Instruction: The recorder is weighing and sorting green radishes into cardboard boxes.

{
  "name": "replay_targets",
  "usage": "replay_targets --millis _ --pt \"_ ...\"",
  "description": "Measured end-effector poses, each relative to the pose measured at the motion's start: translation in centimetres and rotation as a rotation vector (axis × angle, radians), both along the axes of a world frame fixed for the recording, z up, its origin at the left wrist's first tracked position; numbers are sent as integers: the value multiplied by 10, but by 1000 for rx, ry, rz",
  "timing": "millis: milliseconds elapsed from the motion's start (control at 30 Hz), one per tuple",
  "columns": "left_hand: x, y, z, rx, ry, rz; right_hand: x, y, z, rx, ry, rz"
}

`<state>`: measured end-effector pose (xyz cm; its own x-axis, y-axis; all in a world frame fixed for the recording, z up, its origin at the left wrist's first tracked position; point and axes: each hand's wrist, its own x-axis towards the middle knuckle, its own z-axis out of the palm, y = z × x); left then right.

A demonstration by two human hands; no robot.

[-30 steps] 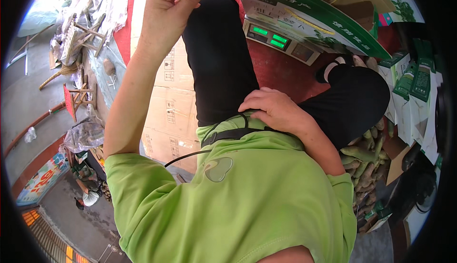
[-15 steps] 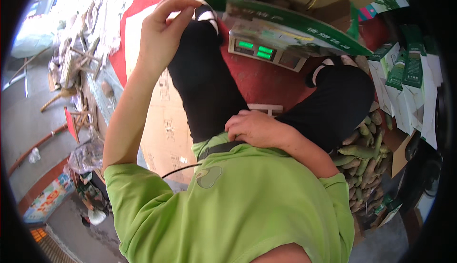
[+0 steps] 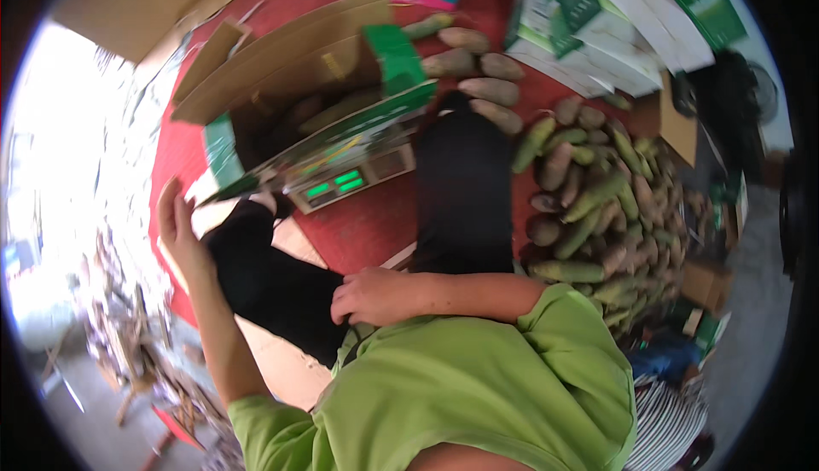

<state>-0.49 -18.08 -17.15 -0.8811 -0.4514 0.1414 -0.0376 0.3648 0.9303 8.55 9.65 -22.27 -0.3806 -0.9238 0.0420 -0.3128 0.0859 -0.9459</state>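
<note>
An open cardboard box (image 3: pixel 277 78) with green outer flaps stands on a scale (image 3: pixel 350 183) with lit green digits. Several long, dull-coloured root vegetables lie in its shadowed inside. My left hand (image 3: pixel 179 228) is raised beside the near left corner of the green front flap (image 3: pixel 320 147). Its fingers are stretched upward and slightly blurred, and I see nothing held in them; whether it touches the flap cannot be told. My right hand (image 3: pixel 375 294) rests on my lap with its fingers loosely bent and nothing visible in them.
Right of my knee lies a heap of green and brown root vegetables (image 3: pixel 597 198). Several more (image 3: pixel 490 91) lie on the red mat (image 3: pixel 354 236) beside the box. Folded white-and-green cartons (image 3: pixel 589 27) stand at the far right. Someone in a striped garment (image 3: pixel 670 424) is at the lower right.
My view has swung right, bringing the heap into fuller view. My left hand's fingers, pinched together at the flap corner before, are now stretched out. My right hand stays on my lap.
</note>
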Motion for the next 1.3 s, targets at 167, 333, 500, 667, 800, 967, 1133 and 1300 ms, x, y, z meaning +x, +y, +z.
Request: replay_targets --millis 167,333,500,667,800,967,1133,1300 --pt "-7 -6 -6 97 -82 -62 -44 73 67 -238 122 -323" --pt "-21 -18 -11 209 -198 -132 -86 172 68 -201 246 -1071" --pt "-33 -14 -12 366 -272 -248 -86 245 -72 370 150 -1439" --pt "-36 -15 -16 444 -322 -256 -19 311 -182 692 -114 -1741" --pt "-38 -12 -17 469 -323 -264 38 342 -209 549 -801 -2166" --pt "-29 -35 -20 474 -285 -229 79 350 -235 115 -1389 -2457" --pt "-34 -34 -24 366 -297 -126 108 384 -285 -497 -1360 -2403" --pt "-38 -1 -19 437 -254 -97 152 448 -326 -574 -1383 -2256"
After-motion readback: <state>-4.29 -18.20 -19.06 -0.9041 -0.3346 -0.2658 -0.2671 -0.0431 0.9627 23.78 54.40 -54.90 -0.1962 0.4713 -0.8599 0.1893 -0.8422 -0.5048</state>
